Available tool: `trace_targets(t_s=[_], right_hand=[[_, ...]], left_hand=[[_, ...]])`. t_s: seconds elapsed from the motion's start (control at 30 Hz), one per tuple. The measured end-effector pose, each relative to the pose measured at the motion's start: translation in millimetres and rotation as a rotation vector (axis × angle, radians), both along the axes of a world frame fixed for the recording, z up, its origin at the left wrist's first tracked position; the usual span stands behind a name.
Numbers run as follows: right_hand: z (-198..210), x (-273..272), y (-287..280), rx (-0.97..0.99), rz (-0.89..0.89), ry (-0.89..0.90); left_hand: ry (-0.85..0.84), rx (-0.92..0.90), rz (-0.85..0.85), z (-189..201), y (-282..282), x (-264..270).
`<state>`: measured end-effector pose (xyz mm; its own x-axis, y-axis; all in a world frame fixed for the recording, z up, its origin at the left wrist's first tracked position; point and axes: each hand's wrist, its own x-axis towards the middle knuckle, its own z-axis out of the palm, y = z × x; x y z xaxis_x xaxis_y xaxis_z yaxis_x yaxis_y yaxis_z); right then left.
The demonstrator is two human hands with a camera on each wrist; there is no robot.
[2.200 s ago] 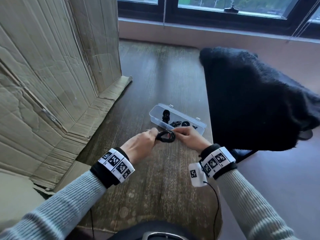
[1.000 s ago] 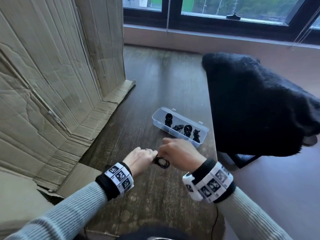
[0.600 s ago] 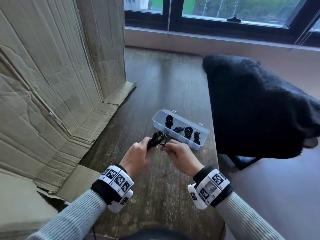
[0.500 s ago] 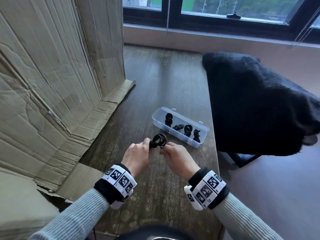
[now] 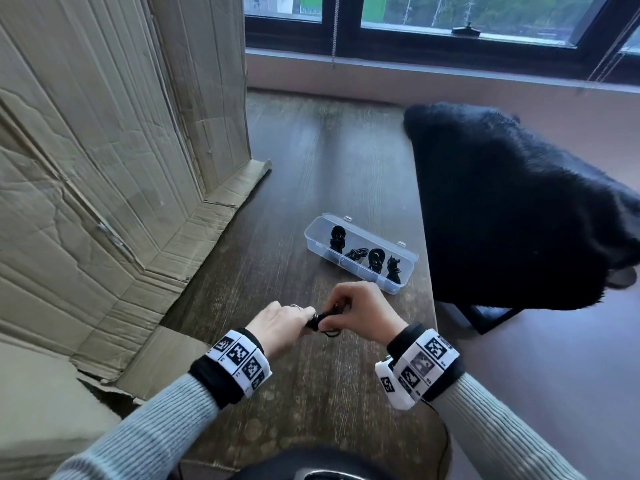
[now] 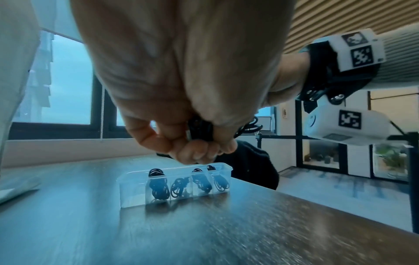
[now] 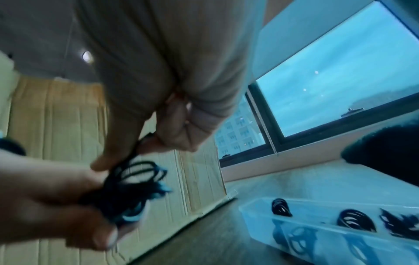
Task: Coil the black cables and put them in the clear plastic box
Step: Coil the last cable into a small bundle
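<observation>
A small black cable coil (image 5: 323, 322) (image 7: 133, 186) hangs above the wooden table between both hands. My left hand (image 5: 282, 322) (image 6: 195, 143) grips one side of the coil with curled fingers. My right hand (image 5: 349, 311) (image 7: 145, 143) pinches the loose cable end between thumb and fingers at the other side. The clear plastic box (image 5: 360, 254) (image 6: 175, 184) (image 7: 335, 231) lies open just beyond the hands, with several black coiled cables (image 5: 375, 259) in its compartments; its left end compartment holds nothing.
A large flattened cardboard box (image 5: 104, 161) leans along the table's left side. A black furry cover on a chair (image 5: 519, 209) stands right of the table edge. A window sill (image 5: 433, 72) runs behind.
Both hands dropped from an upright hold and came nearer me; the coil now lies low between them, with the right hand working the cable end.
</observation>
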<state>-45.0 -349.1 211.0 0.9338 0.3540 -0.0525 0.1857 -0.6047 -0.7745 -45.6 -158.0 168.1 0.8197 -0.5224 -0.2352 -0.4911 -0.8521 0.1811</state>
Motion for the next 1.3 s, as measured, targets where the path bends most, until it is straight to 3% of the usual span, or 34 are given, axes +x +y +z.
trace_targets(t_s=[0.17,0.33,0.4,0.5,0.57,0.7,0.83,1.03,1.1,1.23,1.3], right_hand=[[-36,-13,4,0.286,-0.276,0.056],[-51,-19,3,0.327,-0.267,-0.031],[-51,-17,1,0.369,-0.312,0.114],[-47,-17,2,0.601,-0.442,0.439],[-40,-15,5,0.649,-0.459,0.504],[-37,-4,6,0.648,-0.383,0.461],[-43,3,9,0.410,-0.343,0.180],[-46,8,12,0.318,-0.270,-0.035],[-48,10,12,0.334,-0.310,-0.062],[-46,10,12,0.441,-0.487,0.046],[-44,9,14,0.458,-0.509,-0.008]], left_hand=[[-0.228,-0.067,-0.078,-13,-11,-12],[-0.183,-0.072,0.040,-16,-15,-11],[-0.198,-0.107,0.029,-15,-16,-10],[-0.301,-0.100,0.019,-16,-15,-7],[-0.343,-0.091,0.024,-18,-14,-6],[-0.286,-0.073,0.102,-24,-7,-4],[-0.191,-0.078,0.132,-22,-6,1],[-0.185,-0.179,0.194,-21,-2,5],[-0.186,-0.185,0.236,-20,-4,4],[-0.195,-0.158,0.293,-13,-14,5],[-0.190,-0.134,0.290,-11,-17,8]])
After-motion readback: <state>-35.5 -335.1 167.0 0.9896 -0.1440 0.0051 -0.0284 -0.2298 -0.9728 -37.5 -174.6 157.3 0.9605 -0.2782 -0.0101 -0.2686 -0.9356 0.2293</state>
